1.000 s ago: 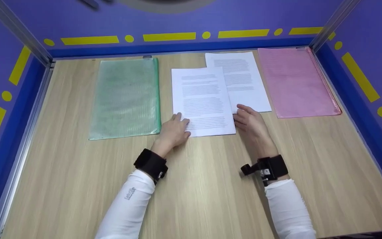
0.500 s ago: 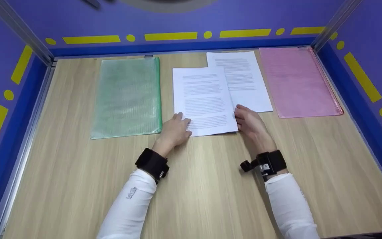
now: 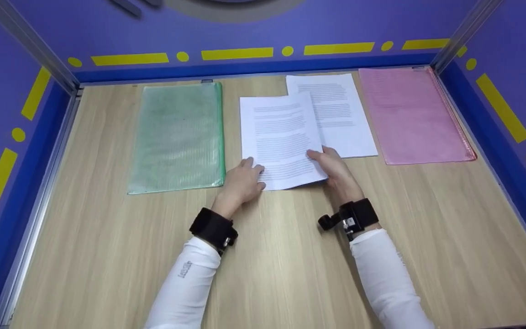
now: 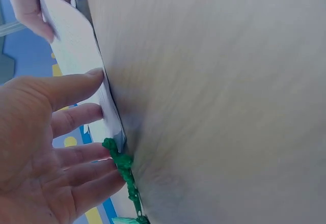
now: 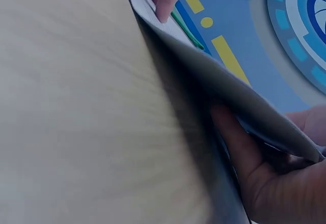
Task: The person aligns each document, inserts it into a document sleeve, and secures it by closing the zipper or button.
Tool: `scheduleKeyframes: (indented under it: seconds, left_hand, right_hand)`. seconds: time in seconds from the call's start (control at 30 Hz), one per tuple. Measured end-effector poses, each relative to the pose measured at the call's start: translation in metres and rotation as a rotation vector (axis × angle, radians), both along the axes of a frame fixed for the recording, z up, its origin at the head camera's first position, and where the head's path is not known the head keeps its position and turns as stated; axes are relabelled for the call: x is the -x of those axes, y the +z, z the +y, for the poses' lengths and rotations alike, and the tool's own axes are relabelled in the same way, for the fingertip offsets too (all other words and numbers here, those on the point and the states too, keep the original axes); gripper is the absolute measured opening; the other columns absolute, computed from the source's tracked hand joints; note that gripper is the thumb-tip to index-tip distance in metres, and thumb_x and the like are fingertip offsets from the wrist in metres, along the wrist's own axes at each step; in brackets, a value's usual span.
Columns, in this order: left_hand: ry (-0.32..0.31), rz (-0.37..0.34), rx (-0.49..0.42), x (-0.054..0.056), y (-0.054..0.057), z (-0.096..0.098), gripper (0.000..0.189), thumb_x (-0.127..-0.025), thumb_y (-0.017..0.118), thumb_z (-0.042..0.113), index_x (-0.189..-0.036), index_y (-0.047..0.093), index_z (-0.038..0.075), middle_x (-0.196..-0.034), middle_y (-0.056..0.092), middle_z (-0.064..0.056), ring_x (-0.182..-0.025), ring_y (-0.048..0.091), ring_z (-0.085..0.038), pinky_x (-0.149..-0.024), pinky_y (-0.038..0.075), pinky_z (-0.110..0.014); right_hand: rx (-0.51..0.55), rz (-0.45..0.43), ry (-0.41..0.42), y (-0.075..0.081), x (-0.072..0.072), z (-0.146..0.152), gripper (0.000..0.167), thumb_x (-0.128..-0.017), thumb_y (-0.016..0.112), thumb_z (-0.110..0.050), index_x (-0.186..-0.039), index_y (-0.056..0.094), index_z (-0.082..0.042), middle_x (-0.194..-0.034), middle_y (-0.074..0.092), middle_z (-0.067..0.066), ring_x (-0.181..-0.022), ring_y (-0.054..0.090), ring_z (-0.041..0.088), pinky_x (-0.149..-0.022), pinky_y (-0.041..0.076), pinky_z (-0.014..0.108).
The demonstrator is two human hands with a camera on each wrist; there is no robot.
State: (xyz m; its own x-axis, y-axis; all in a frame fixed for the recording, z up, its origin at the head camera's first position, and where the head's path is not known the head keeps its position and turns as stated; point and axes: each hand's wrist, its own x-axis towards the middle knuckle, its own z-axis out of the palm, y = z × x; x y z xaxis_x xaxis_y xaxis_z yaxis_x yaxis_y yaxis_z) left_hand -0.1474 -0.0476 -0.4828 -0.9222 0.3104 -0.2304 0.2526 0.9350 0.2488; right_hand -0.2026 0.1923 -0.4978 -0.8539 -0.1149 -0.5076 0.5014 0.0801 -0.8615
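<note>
The nearer printed paper (image 3: 279, 132) lies between my hands, its lower right side bent up off the table. My right hand (image 3: 338, 173) pinches that right edge, thumb on the printed face and fingers beneath; the raised underside of the paper (image 5: 219, 79) shows in the right wrist view. At the lower left corner my left hand (image 3: 241, 183) rests its fingertips, fingers loosely extended, as the left hand (image 4: 56, 137) also shows in its wrist view. A second printed paper (image 3: 338, 114) lies flat behind, partly covered by the first.
A green zip folder (image 3: 178, 137) lies left of the papers, close to my left hand. On the right lies a pink zip folder (image 3: 418, 116). Blue-purple walls (image 3: 244, 32) with yellow marks bound the wooden table (image 3: 281, 265) at the back and sides.
My right hand has moved in from beside the right edge and taken hold of the nearer paper, lifting that side. The left hand has stayed at the lower left corner.
</note>
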Motion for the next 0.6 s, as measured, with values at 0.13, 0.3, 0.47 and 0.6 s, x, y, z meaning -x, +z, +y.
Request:
scheduleKeyframes:
  seconds: [0.13, 0.3, 0.47, 0.6]
  left_hand:
    - [0.004, -0.013, -0.05, 0.002, 0.002, -0.003, 0.046, -0.097, 0.06, 0.032, -0.136, 0.059, 0.008, -0.143, 0.051, -0.02, -0.129, 0.054, -0.035, -0.103, 0.05, -0.048]
    - [0.033, -0.049, -0.13, 0.004, 0.005, -0.01, 0.043, -0.097, 0.058, 0.034, -0.133, 0.062, 0.01, -0.151, 0.047, -0.02, -0.133, 0.052, -0.039, -0.111, 0.044, -0.049]
    - [0.076, -0.052, -0.242, 0.009, 0.006, -0.014, 0.043, -0.098, 0.058, 0.035, -0.133, 0.062, 0.01, -0.144, 0.056, -0.015, -0.132, 0.055, -0.034, -0.111, 0.044, -0.045]
    - [0.129, -0.046, -0.341, 0.011, 0.004, -0.017, 0.046, -0.098, 0.058, 0.036, -0.137, 0.059, 0.011, -0.144, 0.057, -0.012, -0.136, 0.052, -0.03, -0.113, 0.042, -0.043]
  right_hand:
    - [-0.068, 0.012, 0.023, 0.0, -0.001, -0.002, 0.045, -0.103, 0.044, -0.02, -0.145, 0.045, -0.004, -0.113, 0.067, 0.007, -0.093, 0.067, 0.013, -0.081, 0.055, 0.026]
    - [-0.098, 0.025, 0.026, -0.003, 0.001, 0.001, 0.046, -0.103, 0.046, -0.018, -0.147, 0.043, -0.004, -0.12, 0.064, 0.009, -0.1, 0.064, 0.013, -0.085, 0.051, 0.024]
    - [-0.026, 0.014, -0.016, -0.005, 0.003, 0.002, 0.046, -0.102, 0.048, -0.016, -0.146, 0.043, -0.003, -0.11, 0.066, 0.005, -0.093, 0.066, 0.012, -0.079, 0.053, 0.024]
    - [0.026, -0.008, -0.043, -0.006, 0.003, 0.0, 0.047, -0.102, 0.048, -0.017, -0.147, 0.042, -0.004, -0.105, 0.068, 0.002, -0.09, 0.068, 0.012, -0.076, 0.055, 0.024]
